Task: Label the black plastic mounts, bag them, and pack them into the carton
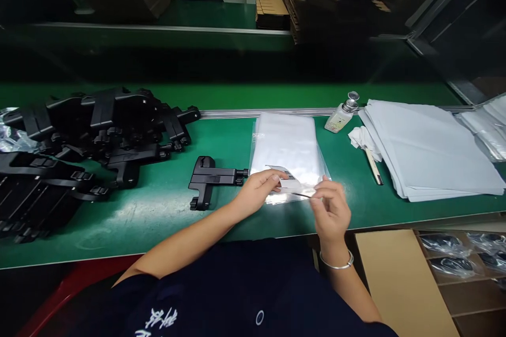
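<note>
My left hand (261,188) pinches a small printed label sheet (288,176) between thumb and fingers. My right hand (330,208) is closed around a thin dark stick-like tool (302,196), its tip pointing left toward the sheet; the exact kind is too small to tell. Both hands hover over a stack of clear plastic bags (285,139) on the green bench. Just left of the left hand lies a black plastic bracket (213,176) with knobs at its ends.
Many black brackets (106,121) are piled at the left. To the right are a white pump bottle (340,117), a crumpled tissue (361,138), a pen-like knife (373,166) and white foam sheets (430,152). A divided carton (460,300) with bagged parts sits below right.
</note>
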Demonstrator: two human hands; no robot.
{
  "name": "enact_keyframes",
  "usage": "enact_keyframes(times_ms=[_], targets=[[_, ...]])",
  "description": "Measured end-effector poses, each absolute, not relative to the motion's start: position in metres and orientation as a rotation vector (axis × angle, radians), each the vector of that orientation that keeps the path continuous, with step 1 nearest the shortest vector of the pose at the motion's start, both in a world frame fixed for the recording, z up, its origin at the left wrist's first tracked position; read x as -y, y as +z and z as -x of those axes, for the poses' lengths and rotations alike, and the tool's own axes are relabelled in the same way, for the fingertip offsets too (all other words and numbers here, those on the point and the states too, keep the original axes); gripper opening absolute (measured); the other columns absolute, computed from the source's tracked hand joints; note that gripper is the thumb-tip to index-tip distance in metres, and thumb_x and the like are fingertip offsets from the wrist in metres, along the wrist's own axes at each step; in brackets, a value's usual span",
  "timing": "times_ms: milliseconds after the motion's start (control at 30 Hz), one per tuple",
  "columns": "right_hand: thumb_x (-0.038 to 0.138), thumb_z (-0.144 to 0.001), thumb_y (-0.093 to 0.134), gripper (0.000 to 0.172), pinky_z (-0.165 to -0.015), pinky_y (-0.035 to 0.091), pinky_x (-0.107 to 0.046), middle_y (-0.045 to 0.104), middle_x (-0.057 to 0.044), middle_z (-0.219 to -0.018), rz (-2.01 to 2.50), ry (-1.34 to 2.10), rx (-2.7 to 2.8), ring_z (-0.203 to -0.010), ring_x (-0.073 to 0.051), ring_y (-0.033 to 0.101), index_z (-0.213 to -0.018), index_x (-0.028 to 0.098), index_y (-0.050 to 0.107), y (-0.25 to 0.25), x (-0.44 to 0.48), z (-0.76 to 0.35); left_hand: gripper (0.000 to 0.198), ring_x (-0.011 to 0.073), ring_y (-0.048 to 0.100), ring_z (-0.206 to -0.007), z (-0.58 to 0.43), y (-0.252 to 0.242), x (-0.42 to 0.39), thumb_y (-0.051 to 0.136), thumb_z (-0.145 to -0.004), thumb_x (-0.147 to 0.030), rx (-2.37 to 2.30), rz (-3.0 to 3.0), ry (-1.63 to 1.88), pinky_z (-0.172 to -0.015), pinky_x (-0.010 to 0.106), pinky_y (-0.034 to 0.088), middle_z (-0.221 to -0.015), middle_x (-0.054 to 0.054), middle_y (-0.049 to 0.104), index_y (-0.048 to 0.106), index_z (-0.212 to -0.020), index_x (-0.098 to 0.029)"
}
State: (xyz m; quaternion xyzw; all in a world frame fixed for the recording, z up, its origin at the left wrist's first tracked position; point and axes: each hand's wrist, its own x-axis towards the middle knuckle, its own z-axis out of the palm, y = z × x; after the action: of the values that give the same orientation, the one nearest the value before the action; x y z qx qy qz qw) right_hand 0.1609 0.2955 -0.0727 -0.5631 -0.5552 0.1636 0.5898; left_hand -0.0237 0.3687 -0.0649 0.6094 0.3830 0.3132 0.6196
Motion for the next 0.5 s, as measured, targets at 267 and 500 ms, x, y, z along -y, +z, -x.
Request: enact_keyframes(times_ms=[267, 500], targets=[[0.039, -0.079, 0.067, 0.066, -0.084, 0.054, -0.036, 0.045, -0.012, -0.145, 1.336, 0.897, 0.989, -0.103, -0.02, 0.063, -0.137, 0.034, 0.036, -0.098, -0.32, -0.155, 0.04, 0.0236, 0.063, -0.116, 0.019, -0.069, -0.358, 0.04, -0.095, -0.031, -0.693, -2.074, 0.481, -0.1, 0.037, 0.048, -0.127, 0.009, 0.067, 0.06, -0.128, -0.019], [0.032, -0.077, 0.062, 0.064, -0.09, 0.048, -0.048, 0.038, -0.021, -0.143, 1.853, 0.249, 1.07, -0.103, -0.027, 0.062, -0.138, 0.02, 0.044, -0.111, -0.328, -0.234, 0.051, 0.0246, 0.058, -0.124, 0.125, -0.062, -0.403, 0.039, -0.095, -0.036, -1.321, -2.067, 0.507, -0.104, 0.039, 0.046, -0.129, 0.006, 0.066, 0.043, -0.144, -0.023]])
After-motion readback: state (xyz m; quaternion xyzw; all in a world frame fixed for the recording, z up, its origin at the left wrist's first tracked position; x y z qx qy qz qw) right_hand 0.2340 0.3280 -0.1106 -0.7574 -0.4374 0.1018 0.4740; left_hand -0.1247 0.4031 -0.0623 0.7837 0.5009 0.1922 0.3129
